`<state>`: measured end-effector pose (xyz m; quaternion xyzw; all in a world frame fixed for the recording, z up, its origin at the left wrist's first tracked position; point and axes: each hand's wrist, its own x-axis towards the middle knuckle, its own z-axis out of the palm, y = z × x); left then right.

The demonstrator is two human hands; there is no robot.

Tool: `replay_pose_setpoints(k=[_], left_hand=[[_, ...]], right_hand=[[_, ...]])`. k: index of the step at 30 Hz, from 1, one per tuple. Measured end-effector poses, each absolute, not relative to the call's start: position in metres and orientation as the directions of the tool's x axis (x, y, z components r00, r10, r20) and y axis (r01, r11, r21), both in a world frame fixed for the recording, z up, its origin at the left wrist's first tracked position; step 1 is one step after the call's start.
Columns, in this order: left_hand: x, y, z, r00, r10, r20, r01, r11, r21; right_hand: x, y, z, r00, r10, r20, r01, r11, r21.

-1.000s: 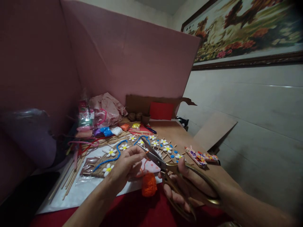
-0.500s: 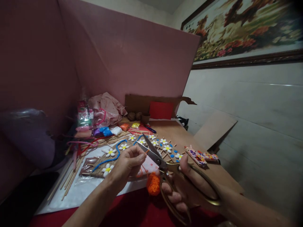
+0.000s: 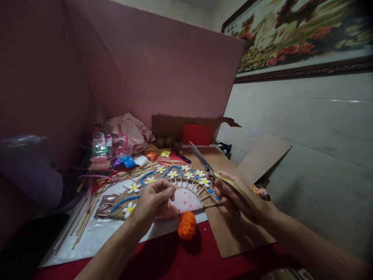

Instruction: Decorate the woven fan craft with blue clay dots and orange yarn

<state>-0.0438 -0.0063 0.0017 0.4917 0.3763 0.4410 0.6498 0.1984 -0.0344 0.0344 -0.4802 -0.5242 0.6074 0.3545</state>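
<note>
My left hand [image 3: 155,199] is closed in a pinch, and a thin strand of orange yarn shows just below its fingers. My right hand [image 3: 233,194] grips large scissors [image 3: 200,156] with gold handles; their blades are together and point up and away. Beneath both hands lies a fan-shaped piece woven of twine and sticks [image 3: 120,209], decorated with white-and-yellow flowers, blue cords and blue dots. Pale pink spotted material [image 3: 185,199] fills its inner half-circle. A ball of orange yarn [image 3: 187,225] rests on the red cloth at the near edge of the fan.
Bags of coloured clay [image 3: 128,161] and crumpled pink cloth [image 3: 129,132] are at the back left. Loose sticks [image 3: 84,221] lie on white sheeting to the left. Brown cardboard [image 3: 237,233] lies at right; a red card [image 3: 197,134] stands behind.
The scissors have moved up and right, away from my left hand, and their blades have closed. The orange strand is no longer between them. My left hand stays pinched in nearly the same place.
</note>
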Motion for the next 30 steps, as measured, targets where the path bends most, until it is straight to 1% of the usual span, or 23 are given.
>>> replay_pose_setpoints(k=[2, 3, 4, 5, 6, 7, 8, 9, 11, 15, 18, 24, 26, 28, 30], left_hand=[[-0.042, -0.008, 0.005, 0.244, 0.968, -0.062, -0.145, 0.1, 0.984], [-0.041, -0.008, 0.006, 0.187, 0.981, -0.059, -0.123, 0.083, 0.989], [-0.041, -0.009, 0.008, 0.122, 0.992, -0.045, -0.111, 0.059, 0.992], [-0.04, -0.01, 0.01, 0.057, 0.998, -0.023, -0.11, 0.029, 0.993], [-0.04, -0.011, 0.012, 0.0, 1.0, 0.002, -0.118, -0.002, 0.993], [-0.04, -0.011, 0.013, -0.049, 0.998, 0.028, -0.135, -0.035, 0.99], [-0.041, -0.011, 0.014, -0.089, 0.995, 0.051, -0.156, -0.065, 0.986], [-0.042, -0.011, 0.015, -0.119, 0.991, 0.068, -0.177, -0.089, 0.98], [-0.044, -0.01, 0.016, -0.148, 0.985, 0.09, -0.215, -0.121, 0.969], [-0.047, -0.008, 0.016, -0.18, 0.978, 0.108, -0.249, -0.151, 0.957], [-0.049, -0.007, 0.016, -0.201, 0.972, 0.123, -0.251, -0.172, 0.953], [-0.048, -0.007, 0.018, -0.209, 0.974, 0.089, -0.297, -0.15, 0.943], [-0.048, -0.007, 0.019, -0.222, 0.971, 0.09, -0.303, -0.156, 0.94], [-0.048, -0.007, 0.019, -0.229, 0.969, 0.092, -0.307, -0.161, 0.938], [-0.048, -0.008, 0.02, -0.224, 0.97, 0.094, -0.31, -0.162, 0.937]], right_hand=[[0.209, -0.014, 0.032, -0.173, 0.974, -0.146, 0.112, -0.128, -0.985], [0.215, -0.002, 0.031, -0.075, 0.995, -0.064, 0.243, -0.044, -0.969], [0.222, 0.011, 0.029, -0.024, 1.0, 0.013, 0.386, 0.021, -0.922], [0.229, 0.024, 0.027, 0.009, 0.996, 0.084, 0.531, 0.066, -0.845], [0.235, 0.037, 0.025, 0.049, 0.989, 0.14, 0.677, 0.07, -0.733], [0.241, 0.051, 0.023, 0.059, 0.978, 0.198, 0.82, 0.066, -0.569], [0.246, 0.064, 0.021, 0.035, 0.968, 0.247, 0.921, 0.064, -0.384], [0.25, 0.076, 0.018, 0.024, 0.966, 0.258, 0.945, 0.062, -0.322], [0.256, 0.099, 0.013, -0.012, 0.967, 0.256, 0.963, 0.08, -0.256], [0.257, 0.134, 0.004, -0.09, 0.971, 0.22, 0.975, 0.132, -0.181], [0.255, 0.15, -0.002, -0.141, 0.974, 0.179, 0.975, 0.168, -0.148], [0.248, 0.148, 0.003, -0.187, 0.973, 0.133, 0.974, 0.201, -0.103], [0.242, 0.137, 0.007, -0.179, 0.972, 0.154, 0.977, 0.195, -0.091], [0.233, 0.12, 0.009, -0.181, 0.962, 0.207, 0.976, 0.201, -0.082], [0.22, 0.099, 0.006, -0.243, 0.942, 0.23, 0.96, 0.268, -0.086]])
